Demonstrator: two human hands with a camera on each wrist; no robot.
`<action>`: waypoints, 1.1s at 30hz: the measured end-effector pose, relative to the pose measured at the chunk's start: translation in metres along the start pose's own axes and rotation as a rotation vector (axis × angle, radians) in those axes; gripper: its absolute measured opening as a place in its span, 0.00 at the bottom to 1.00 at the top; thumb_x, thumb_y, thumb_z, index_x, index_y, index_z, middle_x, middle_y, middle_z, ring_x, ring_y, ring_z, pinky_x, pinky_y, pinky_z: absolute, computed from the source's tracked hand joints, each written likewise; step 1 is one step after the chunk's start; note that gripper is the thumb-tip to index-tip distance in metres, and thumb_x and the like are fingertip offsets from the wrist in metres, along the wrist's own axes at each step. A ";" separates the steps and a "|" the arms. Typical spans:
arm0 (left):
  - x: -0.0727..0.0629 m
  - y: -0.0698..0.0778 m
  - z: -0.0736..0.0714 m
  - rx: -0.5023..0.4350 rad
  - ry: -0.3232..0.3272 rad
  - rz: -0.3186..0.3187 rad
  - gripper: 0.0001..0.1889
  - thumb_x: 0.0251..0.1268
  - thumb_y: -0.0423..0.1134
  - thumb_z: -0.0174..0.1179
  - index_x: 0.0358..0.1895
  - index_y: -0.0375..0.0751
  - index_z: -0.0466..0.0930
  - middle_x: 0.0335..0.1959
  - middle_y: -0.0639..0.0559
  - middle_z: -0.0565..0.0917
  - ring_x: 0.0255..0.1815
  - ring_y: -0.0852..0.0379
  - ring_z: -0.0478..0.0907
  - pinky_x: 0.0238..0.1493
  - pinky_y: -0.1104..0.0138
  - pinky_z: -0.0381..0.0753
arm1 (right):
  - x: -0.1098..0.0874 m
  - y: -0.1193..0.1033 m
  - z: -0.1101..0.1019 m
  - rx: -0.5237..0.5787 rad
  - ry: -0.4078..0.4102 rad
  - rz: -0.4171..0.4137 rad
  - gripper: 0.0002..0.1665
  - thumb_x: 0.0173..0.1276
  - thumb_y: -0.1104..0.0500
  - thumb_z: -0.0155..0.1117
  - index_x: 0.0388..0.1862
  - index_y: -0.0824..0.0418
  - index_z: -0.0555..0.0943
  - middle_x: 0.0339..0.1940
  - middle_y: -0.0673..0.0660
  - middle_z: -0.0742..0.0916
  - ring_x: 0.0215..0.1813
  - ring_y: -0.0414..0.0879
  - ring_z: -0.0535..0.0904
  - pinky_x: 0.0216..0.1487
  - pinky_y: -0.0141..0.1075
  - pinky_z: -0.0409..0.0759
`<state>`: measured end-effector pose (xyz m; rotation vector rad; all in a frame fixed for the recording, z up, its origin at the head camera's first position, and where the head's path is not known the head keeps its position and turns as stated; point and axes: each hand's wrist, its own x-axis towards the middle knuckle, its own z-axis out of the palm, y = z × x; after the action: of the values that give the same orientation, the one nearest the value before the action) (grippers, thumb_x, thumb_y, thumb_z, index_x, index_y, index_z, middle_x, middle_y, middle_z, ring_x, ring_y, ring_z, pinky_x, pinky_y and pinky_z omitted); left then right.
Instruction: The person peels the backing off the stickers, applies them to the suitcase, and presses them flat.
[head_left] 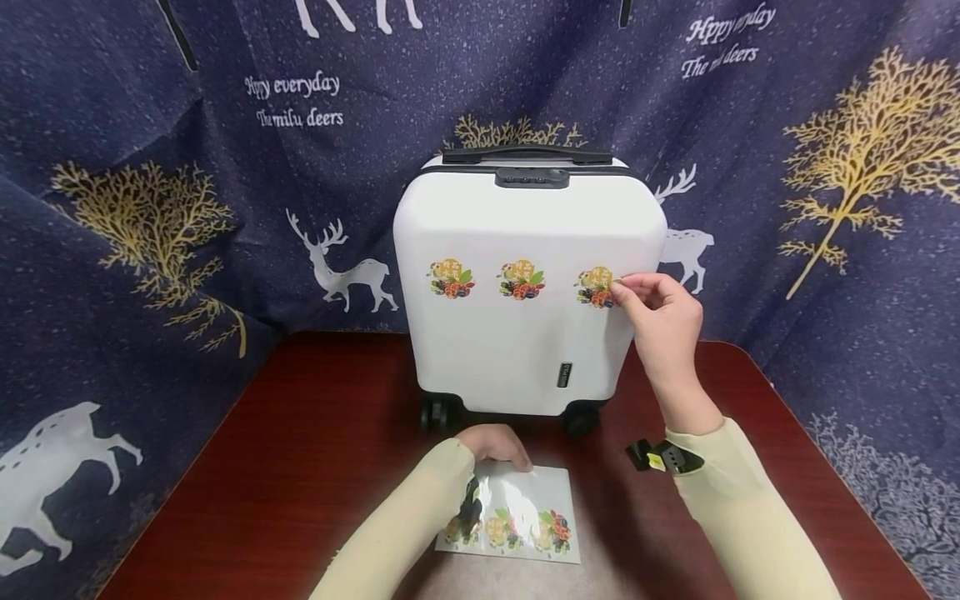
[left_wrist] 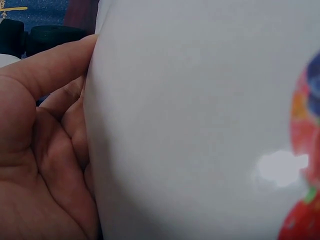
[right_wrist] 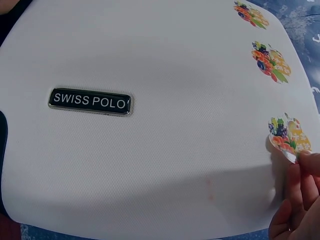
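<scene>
A white suitcase stands upright on its wheels. My right hand pinches the right edge of a fruit sticker at the suitcase's upper right front. In the right wrist view, that sticker lies against the shell, with its edge lifted at the fingertips. Two like stickers, a middle one and a left one, sit flat in a row beside it. Below the suitcase, my left hand grips the far edge of a glossy sticker sheet, thumb in front and fingers behind.
The suitcase has a black nameplate, a combination lock and a top handle. It stands on a dark red table. Behind hangs a blue cloth printed with deer and trees. A black strap circles my right wrist.
</scene>
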<state>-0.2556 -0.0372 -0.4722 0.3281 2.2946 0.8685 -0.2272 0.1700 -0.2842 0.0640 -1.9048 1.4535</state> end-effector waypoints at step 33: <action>-0.001 0.000 0.001 -0.036 -0.007 -0.001 0.11 0.62 0.37 0.68 0.45 0.39 0.91 0.46 0.44 0.90 0.44 0.53 0.84 0.54 0.60 0.84 | 0.006 -0.012 -0.008 -0.184 -0.056 0.000 0.10 0.64 0.60 0.75 0.37 0.67 0.87 0.19 0.24 0.77 0.28 0.24 0.75 0.31 0.21 0.71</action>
<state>-0.2539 -0.0376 -0.4724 0.3143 2.2695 0.9060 -0.2219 0.1740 -0.2701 0.0192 -2.0759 1.2820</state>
